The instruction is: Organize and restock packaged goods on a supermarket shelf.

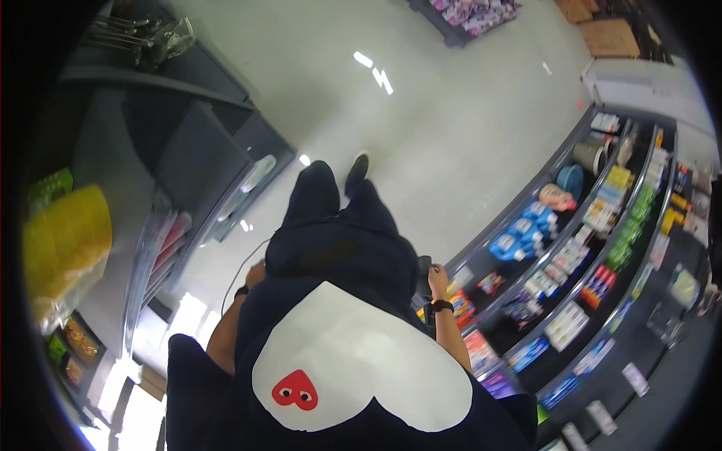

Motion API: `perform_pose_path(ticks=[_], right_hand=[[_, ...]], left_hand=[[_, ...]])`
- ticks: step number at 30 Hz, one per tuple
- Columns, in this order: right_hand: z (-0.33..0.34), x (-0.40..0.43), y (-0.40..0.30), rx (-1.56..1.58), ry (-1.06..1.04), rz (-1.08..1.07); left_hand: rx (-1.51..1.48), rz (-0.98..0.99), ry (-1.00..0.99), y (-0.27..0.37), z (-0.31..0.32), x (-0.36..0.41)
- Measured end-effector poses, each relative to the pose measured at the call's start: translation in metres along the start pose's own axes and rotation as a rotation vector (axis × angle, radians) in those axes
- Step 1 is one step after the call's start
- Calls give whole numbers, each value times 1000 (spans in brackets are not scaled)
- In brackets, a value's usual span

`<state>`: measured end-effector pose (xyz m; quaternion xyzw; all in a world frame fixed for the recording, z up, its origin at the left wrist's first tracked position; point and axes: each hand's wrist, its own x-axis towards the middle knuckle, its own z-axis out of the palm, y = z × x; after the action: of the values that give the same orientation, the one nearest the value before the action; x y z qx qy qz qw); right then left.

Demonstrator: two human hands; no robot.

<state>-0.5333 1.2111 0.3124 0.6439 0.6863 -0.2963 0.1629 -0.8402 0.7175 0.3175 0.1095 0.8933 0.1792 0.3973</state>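
My left hand (256, 274) hangs beside my left hip, partly hidden by my dark clothing. Its fingers are too covered to show whether it holds anything. A thin dark cable (236, 276) loops past it. On the other side, my right hand (437, 281) is lowered by my hip, fingers curled against a dark grey object (423, 274) whose kind I cannot make out. A black band (441, 306) circles that wrist. Just beyond it are colourful packets (461, 309) on the bottom shelf of a shop rack.
Dark shelving (569, 270) along the right bears blue bottles (524, 231), green bottles (632, 225), a blue basin (570, 179) and boxes. Shelves at left hold a yellow package (70, 242). Ahead, pale shiny floor (428, 141) leads to a dark pallet (451, 34) of bagged goods and cardboard boxes (609, 38).
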Motion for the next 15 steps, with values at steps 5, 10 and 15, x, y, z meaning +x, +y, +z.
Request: perform_pose_path(ticks=[5,10,15], right_hand=[[-132,134,-207,-58,-114,-314],[-191,249,-321,-68,-43,-336],[-210,310,-468,-333,-244,-385]], left_hand=[[-157,-316,-69,7,57,-32],[-436,-475,-81,125,92,84],[-770,-393,253,234,38,288]])
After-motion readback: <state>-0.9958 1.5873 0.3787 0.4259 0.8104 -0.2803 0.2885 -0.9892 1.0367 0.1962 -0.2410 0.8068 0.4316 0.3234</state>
